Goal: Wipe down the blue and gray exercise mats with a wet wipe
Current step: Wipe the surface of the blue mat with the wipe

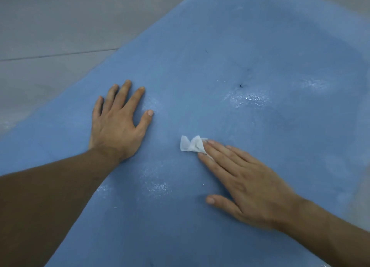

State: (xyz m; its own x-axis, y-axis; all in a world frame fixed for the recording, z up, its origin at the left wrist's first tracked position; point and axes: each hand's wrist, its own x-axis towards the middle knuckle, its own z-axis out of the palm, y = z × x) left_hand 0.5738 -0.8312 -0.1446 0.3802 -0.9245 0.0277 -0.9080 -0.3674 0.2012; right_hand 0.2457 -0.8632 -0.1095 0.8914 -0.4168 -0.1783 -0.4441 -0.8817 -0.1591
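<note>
The blue mat (260, 46) shows shiny wet patches. The right hand (246, 178) presses a crumpled white wipe (191, 144) flat-fingered; the left hand (118, 118) lies spread beside the mat's edge, gray floor (60, 26) beyond.

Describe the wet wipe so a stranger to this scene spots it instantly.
A blue exercise mat fills most of the view. The right hand lies flat on it, fingertips pressing a small crumpled wet wipe, the only white scrap there; the left hand holds nothing.
</note>
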